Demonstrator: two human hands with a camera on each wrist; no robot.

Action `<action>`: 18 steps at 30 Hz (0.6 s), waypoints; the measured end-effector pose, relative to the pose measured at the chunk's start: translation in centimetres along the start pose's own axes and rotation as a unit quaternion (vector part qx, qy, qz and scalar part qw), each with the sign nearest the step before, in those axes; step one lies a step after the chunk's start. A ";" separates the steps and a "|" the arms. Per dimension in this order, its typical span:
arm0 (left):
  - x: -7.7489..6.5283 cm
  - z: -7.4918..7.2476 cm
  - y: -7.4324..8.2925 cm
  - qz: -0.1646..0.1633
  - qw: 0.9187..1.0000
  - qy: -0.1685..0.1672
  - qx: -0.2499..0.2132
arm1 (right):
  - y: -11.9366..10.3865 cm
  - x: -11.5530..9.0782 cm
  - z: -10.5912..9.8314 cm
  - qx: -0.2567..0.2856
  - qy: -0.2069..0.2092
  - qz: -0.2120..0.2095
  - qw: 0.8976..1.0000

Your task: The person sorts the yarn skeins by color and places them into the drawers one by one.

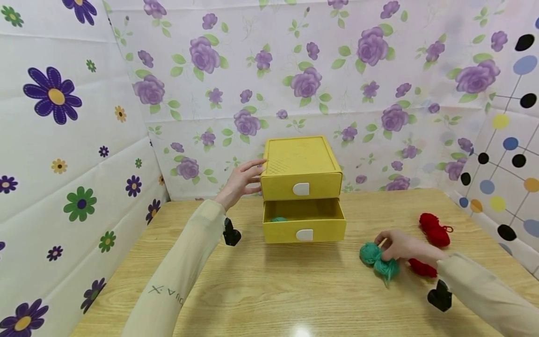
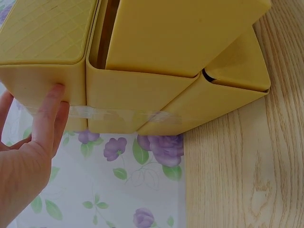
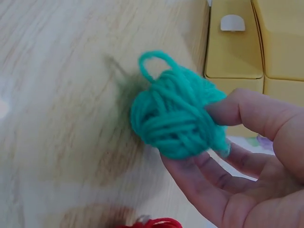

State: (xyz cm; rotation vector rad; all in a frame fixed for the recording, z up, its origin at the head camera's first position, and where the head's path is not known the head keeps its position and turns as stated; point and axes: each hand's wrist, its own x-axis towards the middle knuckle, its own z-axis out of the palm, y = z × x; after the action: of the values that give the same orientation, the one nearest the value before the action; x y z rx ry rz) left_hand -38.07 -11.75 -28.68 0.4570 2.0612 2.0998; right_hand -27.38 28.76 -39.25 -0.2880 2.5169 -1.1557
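A yellow two-drawer box (image 1: 301, 157) stands at the back of the table, its lower drawer (image 1: 281, 232) pulled out. Inside that drawer a bit of green yarn (image 1: 279, 219) shows; the front panel hides the rest. My left hand (image 1: 239, 185) is at the box's upper left side, and in the left wrist view its extended fingers (image 2: 46, 114) touch the side wall. To the right of the box, my right hand (image 1: 399, 245) pinches a green yarn bundle (image 3: 175, 116) between thumb and fingers. In the head view this bundle is narrow in its middle, with a loose tail.
Two red yarn bundles lie on the right of the wooden table (image 1: 236, 290): one red bundle (image 1: 435, 230) behind my right hand, another red bundle (image 1: 422, 268) partly under my wrist. Patterned cloth walls (image 1: 269, 93) enclose the back and both sides.
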 end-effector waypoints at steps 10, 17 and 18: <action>0.1 -0.1 -0.1 -0.001 1.000 0.004 -0.001 | -0.7 0.0 -1.5 -0.049 0.041 -0.057 0.996; 0.0 0.0 -0.1 0.000 1.000 -0.002 0.001 | -1.5 0.0 -2.3 -0.070 0.087 -0.096 0.989; 0.0 0.0 0.0 0.001 1.000 -0.002 0.001 | -1.6 -0.1 -2.5 -0.072 0.091 -0.100 0.988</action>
State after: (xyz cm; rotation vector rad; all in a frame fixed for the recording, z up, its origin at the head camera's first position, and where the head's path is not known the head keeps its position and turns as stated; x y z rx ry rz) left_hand -38.05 -11.76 -28.71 0.4625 2.0608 2.0960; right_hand -28.22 29.44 -36.50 -0.5042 2.7916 -1.1198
